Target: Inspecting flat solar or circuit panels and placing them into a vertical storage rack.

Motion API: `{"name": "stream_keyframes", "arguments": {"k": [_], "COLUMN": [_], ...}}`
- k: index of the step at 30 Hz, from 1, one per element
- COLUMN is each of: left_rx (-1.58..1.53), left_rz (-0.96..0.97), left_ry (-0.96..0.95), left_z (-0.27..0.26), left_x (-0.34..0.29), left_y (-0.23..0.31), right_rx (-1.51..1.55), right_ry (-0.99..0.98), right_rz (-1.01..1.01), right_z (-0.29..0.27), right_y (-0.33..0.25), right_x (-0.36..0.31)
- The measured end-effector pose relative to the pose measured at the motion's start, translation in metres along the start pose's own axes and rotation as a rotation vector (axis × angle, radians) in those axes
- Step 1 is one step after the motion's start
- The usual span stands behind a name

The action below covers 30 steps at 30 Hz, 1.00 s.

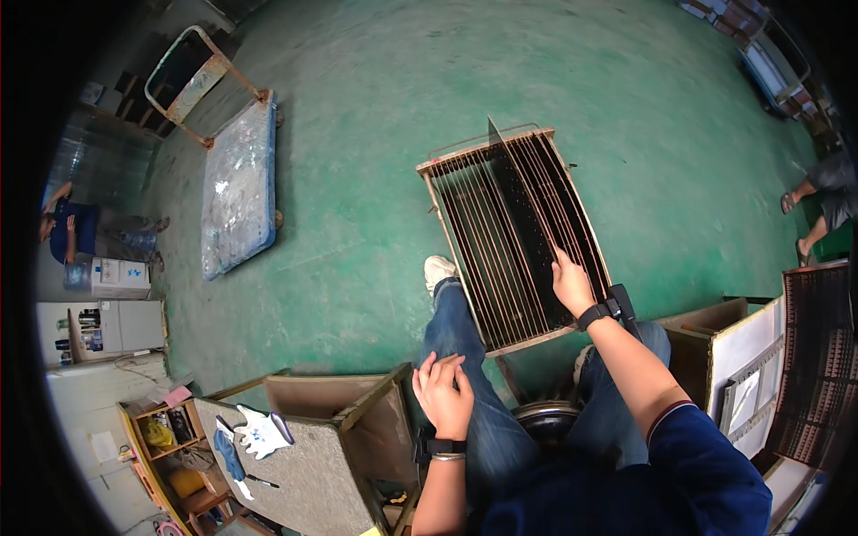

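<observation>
A rack [487,350] with a light frame and many thin parallel bars stands on the floor in front of my legs. One thin dark panel [516,201] stands upright among the bars, its far corner rising above the rack's far end. My right hand [573,284] is closed at the near end of the panel's upper edge, fingers pinched on it; the grip itself is partly hidden. Over my left thigh is my left hand [444,393], fingers apart and nothing in it. Black bands circle both wrists.
A blue platform trolley [239,183] stands at the left. A worktable [295,464] at lower left bears white gloves [263,431] and a pen. At right, a dark patterned panel [811,366] leans near a cabinet. Other people are at both far sides. I sit on a round stool [547,411].
</observation>
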State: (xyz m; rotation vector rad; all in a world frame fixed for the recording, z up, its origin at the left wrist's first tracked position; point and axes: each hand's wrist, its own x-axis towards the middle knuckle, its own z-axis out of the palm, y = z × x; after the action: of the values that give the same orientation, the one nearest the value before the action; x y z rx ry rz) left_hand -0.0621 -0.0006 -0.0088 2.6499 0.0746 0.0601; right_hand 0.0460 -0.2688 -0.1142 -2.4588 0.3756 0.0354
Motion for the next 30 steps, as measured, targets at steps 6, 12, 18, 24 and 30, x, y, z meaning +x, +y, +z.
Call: {"name": "stream_keyframes", "arguments": {"k": [6, 12, 18, 24, 30], "left_rx": [0.014, 0.065, -0.001, -0.022, -0.042], "left_rz": [-0.021, -0.048, -0.066, -0.078, -0.035], "left_ry": [0.006, -0.096, -0.067, -0.024, 0.019], "left_z": [-0.007, -0.011, -0.008, -0.011, -0.005], "left_x": [0.004, 0.001, -0.001, -0.005, -0.007], "left_y": [-0.006, -0.01, -0.005, -0.009, -0.014], "right_rx": [-0.005, -0.144, -0.231, -0.152, 0.624], "right_ry": [-0.013, -0.513, -0.419, -0.229, -0.102], "right_rz": [-0.192, 0.03, 0.129, -0.108, -0.062], "right_z": [0.052, 0.103, 0.122, 0.032, -0.159], "right_y": [0.014, 0.054, 0.085, 0.028, -0.041], "right_x": [-0.01, 0.001, -0.001, -0.015, -0.051]}}
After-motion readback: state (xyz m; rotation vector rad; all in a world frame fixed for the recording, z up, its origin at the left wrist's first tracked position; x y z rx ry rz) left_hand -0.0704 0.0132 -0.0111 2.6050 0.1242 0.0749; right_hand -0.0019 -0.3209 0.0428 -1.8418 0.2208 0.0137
